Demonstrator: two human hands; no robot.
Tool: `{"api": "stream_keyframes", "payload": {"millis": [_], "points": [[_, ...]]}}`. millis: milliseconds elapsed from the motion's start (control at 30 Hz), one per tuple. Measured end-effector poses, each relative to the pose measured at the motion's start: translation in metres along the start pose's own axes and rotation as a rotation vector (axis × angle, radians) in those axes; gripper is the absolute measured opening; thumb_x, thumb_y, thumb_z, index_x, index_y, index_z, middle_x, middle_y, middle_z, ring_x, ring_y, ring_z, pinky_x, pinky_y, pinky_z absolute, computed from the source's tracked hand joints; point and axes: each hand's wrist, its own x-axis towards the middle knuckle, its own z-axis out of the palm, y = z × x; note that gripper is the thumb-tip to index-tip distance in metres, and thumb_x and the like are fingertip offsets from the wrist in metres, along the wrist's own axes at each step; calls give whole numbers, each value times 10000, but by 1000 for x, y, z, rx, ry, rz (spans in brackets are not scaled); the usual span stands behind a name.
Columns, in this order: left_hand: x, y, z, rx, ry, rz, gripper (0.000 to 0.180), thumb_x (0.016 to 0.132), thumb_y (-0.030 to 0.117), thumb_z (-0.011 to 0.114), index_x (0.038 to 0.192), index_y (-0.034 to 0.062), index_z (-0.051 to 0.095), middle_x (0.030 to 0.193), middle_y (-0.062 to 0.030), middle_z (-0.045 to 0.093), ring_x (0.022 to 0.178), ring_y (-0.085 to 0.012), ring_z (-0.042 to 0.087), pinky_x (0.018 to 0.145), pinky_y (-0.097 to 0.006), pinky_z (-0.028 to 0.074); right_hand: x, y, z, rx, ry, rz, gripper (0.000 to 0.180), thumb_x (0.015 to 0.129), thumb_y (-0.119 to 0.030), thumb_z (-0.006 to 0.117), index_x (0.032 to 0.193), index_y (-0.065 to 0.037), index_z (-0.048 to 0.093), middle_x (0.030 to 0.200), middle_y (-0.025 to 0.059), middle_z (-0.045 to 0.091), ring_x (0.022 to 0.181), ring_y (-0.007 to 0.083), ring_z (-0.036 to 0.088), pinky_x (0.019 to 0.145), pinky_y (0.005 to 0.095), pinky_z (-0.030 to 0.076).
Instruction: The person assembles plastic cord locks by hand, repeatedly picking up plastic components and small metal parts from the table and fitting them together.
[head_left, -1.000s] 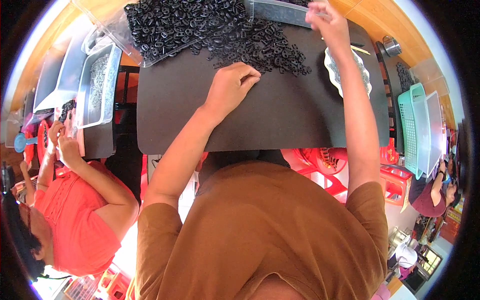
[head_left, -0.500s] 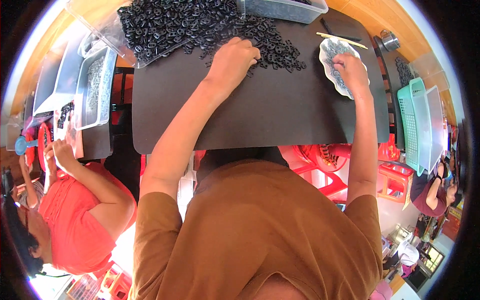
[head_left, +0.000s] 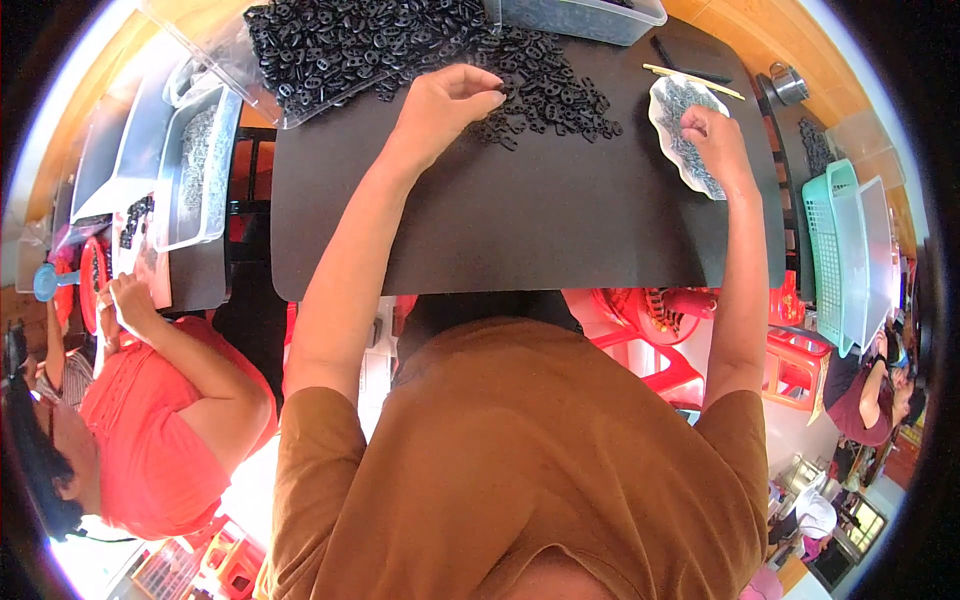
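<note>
My left hand [head_left: 440,112] is at the near edge of a heap of small black plastic pieces with holes [head_left: 560,85]. Its thumb and forefinger come together on one small black piece [head_left: 501,90]. Over a white scalloped dish [head_left: 660,120] at the right, my right hand [head_left: 715,145] has its fingers drawn into a pinch. Small grey metal parts [head_left: 685,98], too fine to name, fill that dish. Whatever lies between the right fingertips is hidden.
A clear bin [head_left: 580,20] stands behind the heap on the dark table [head_left: 520,225]. Yellow sticks [head_left: 700,80] lie past the dish. Beyond the right edge are a metal cup [head_left: 788,85] and a green basket [head_left: 825,240]. A co-worker in red [head_left: 180,410] sits at left.
My left hand has shifted slightly left and opened out from a curled grasp at the heap, a black piece now showing at its fingertips. My right hand stays over the dish, fingers still pinched.
</note>
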Motion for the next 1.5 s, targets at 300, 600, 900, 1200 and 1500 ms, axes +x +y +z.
{"api": "stream_keyframes", "payload": {"millis": [300,600,900,1200,1500], "points": [[-5,-4,-7,-394,0,-143,109,901,105,670,999,59,658,975,-69,696,871,-136,671,781,-239,545,-7,-8,-11,106,103,-32,166,835,77,585,983,3,605,848,95,653,841,142,651,784,279,489],[-4,-2,-9,-589,-72,-133,130,897,79,667,1025,62,655,957,-47,677,867,-135,663,791,-237,547,-2,-58,4,736,158,-63,120,886,-24,631,1004,-23,609,902,33,669,803,130,657,744,254,510],[-11,3,-1,-607,-147,-184,154,904,78,658,1058,72,653,945,-5,657,832,-82,639,743,-203,543,2,-148,65,1321,-101,-214,116,882,-82,667,987,-61,622,903,13,671,809,89,634,690,228,474],[-13,-3,16,-344,-92,-126,145,883,119,699,1003,50,656,871,-5,662,742,-62,617,647,-176,503,-2,-164,90,1321,-64,-203,123,849,-51,699,951,-62,631,887,6,674,792,61,600,679,208,463],[-14,2,13,-138,-114,-96,153,879,127,701,990,23,681,847,-16,668,716,-64,612,642,-186,503,-5,-161,85,1164,-39,-240,119,827,-19,710,924,-44,646,873,2,669,804,61,611,744,210,494]]}}
